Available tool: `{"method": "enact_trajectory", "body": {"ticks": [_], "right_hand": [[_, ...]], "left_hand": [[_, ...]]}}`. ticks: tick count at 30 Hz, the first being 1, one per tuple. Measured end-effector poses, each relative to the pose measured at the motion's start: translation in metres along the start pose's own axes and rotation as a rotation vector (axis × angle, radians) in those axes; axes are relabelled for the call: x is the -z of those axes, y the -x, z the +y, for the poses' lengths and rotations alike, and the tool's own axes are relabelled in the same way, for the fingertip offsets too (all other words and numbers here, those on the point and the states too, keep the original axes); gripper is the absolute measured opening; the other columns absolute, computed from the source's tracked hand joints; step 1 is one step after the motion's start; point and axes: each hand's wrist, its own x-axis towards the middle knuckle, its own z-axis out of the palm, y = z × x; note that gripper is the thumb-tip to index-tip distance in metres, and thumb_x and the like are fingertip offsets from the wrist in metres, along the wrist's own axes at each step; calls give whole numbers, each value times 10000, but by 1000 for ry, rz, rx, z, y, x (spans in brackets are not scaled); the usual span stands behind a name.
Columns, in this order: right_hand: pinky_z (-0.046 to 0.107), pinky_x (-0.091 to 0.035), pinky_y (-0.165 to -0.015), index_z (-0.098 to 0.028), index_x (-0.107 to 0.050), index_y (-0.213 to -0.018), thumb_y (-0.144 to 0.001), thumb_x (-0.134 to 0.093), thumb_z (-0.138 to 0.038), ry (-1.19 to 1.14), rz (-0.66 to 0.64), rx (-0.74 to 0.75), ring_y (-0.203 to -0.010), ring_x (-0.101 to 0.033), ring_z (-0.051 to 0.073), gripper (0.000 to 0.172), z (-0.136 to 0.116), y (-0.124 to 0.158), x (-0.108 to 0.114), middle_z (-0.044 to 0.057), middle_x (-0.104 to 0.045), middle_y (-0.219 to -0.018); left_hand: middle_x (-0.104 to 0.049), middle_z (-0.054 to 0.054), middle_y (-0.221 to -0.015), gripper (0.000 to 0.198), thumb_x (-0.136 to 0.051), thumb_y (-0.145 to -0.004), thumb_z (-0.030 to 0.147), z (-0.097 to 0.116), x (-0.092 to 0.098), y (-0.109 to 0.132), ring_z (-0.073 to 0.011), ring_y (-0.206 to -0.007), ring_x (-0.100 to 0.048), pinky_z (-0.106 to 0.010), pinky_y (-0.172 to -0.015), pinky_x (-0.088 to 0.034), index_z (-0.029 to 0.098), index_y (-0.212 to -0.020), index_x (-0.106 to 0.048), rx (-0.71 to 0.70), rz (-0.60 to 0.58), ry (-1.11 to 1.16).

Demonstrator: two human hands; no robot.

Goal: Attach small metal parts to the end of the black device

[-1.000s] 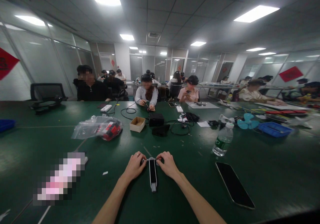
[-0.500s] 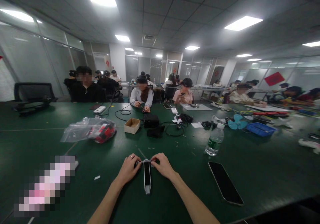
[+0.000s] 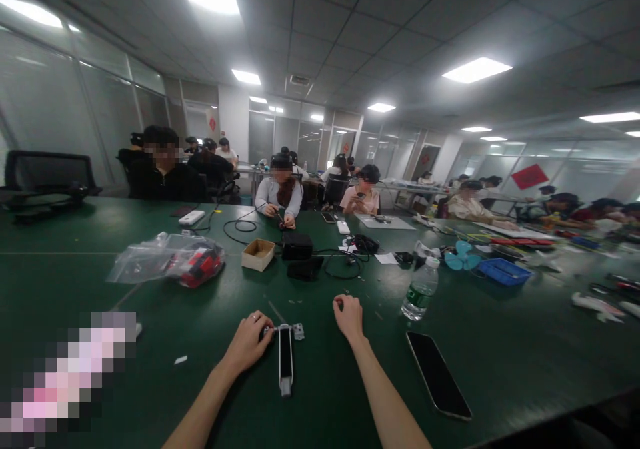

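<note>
A narrow device (image 3: 285,359) with a white frame and a black face lies lengthwise on the green table in front of me. A small pale bracket (image 3: 299,331) sticks out on the right of its far end. My left hand (image 3: 249,340) is closed around the matching part on the left, its fingers covering most of that piece. To the right of the device and apart from it, my right hand (image 3: 349,315) rests low over the table with curled fingers. Whatever its fingertips may pinch is too small to make out.
A phone (image 3: 439,374) and a water bottle (image 3: 420,290) stand to the right. Farther off are an open cardboard box (image 3: 258,255), a black box (image 3: 297,245), cables, a plastic bag (image 3: 167,259) with red parts, and a blue tray (image 3: 505,271). People sit across the table.
My right hand has let go of the device's right bracket and moved right and away from me, uncovering it. My left hand stays at the left side. The view has shifted slightly.
</note>
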Motion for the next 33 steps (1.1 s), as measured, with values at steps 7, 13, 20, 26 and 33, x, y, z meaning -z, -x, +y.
{"method": "enact_trajectory", "body": {"ticks": [7,13,20,26,33], "right_hand": [[403,-368,-842,-164,-631,-1084,-870,-452,-295,272,105,-182,-1067,-489,304,308,34,-28,3,160,-602,-1107],[378,-354,-812,-191,-658,-1046,-905,-410,-287,309,65,-120,-1034,-495,275,301,34,-41,-1,150,-609,-1082],[365,-380,-793,-151,-652,-964,-935,-346,-237,297,82,-61,-999,-521,271,319,35,-36,-1,144,-625,-1029],[305,-449,-787,-158,-602,-1005,-949,-324,-258,-127,-79,156,-890,-580,193,301,0,-16,-6,92,-624,-973],[271,-462,-757,-171,-644,-938,-881,-457,-188,-264,-303,426,-824,-587,162,196,-61,18,-9,52,-643,-908]], "left_hand": [[-612,-71,-974,249,-432,-889,354,-4,-3,0,-222,-906,-567,-368,-801,-430,214,-885,-637,-22,18,-9],[-613,-70,-971,247,-433,-886,348,-3,-5,0,-221,-903,-574,-361,-799,-432,215,-876,-641,-12,25,-25],[-609,-74,-977,251,-432,-890,356,-4,-5,0,-224,-913,-559,-370,-803,-429,215,-886,-640,-6,17,-9],[-604,-73,-971,250,-431,-894,347,-3,-5,0,-218,-905,-556,-361,-795,-426,207,-884,-638,-3,14,-31],[-603,-68,-966,213,-451,-891,320,-1,-4,0,-213,-907,-560,-355,-794,-418,207,-878,-631,6,16,-51]]}}
